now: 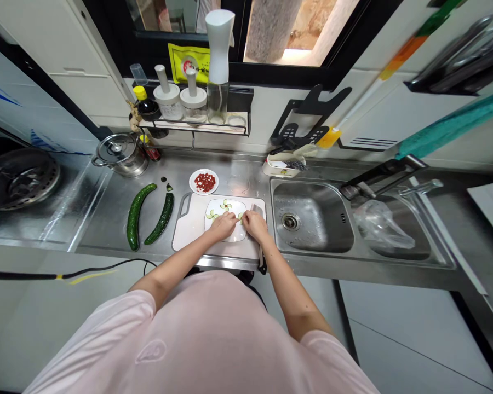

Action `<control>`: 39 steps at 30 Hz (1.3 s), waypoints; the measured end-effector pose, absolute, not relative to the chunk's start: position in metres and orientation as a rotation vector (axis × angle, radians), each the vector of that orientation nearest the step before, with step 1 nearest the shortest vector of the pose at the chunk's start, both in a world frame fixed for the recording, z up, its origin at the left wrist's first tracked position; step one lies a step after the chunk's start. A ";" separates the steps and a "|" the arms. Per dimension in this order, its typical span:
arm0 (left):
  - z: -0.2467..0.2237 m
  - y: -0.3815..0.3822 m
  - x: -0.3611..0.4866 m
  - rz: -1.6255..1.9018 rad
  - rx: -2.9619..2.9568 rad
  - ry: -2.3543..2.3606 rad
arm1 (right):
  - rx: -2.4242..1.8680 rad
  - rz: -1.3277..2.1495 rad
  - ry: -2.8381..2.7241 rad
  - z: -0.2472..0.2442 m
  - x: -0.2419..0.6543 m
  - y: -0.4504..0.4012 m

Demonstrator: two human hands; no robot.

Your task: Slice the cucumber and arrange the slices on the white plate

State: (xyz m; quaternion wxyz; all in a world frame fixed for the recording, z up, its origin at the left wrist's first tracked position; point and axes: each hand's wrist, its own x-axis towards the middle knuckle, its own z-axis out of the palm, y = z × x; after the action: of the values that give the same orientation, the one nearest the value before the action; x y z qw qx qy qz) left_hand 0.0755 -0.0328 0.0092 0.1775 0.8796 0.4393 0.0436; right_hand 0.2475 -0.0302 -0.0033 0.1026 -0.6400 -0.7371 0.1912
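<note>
A white square plate sits on the cutting board, with thin green-edged cucumber slices fanned out on it in small groups. My left hand is over the plate's front part, fingers pinched together; whatever lies between the tips is too small to make out. Facing it, my right hand is closed at the plate's right edge, its fingertips on a cucumber slice. A knife lies along the board's right side, partly hidden under my right arm, its handle past the front edge.
Two cucumbers lie left of the board, near small dark green scraps. A round dish of chopped red pieces stands behind. The sink is at right, a lidded pot at back left, and a seasoning shelf above.
</note>
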 end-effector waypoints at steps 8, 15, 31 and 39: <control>0.001 -0.030 0.080 0.110 2.476 1.263 | -1.916 0.559 -2.229 -0.008 0.244 -0.030; -0.006 -0.030 0.080 0.102 2.534 1.247 | -1.922 0.525 -2.248 -0.012 0.243 -0.031; -0.009 -0.027 0.082 0.009 2.586 1.249 | -2.026 0.538 -2.222 -0.014 0.240 -0.030; -0.009 -0.026 0.082 -0.022 2.616 1.246 | -2.017 0.639 -2.124 -0.018 0.245 -0.026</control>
State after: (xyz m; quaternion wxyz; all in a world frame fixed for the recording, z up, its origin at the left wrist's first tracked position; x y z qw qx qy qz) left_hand 0.0820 -0.0258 -0.0085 0.1218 0.8960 0.4269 -0.0075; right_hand 0.2445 -0.0262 -0.0178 0.0719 -0.6710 -0.7067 0.2127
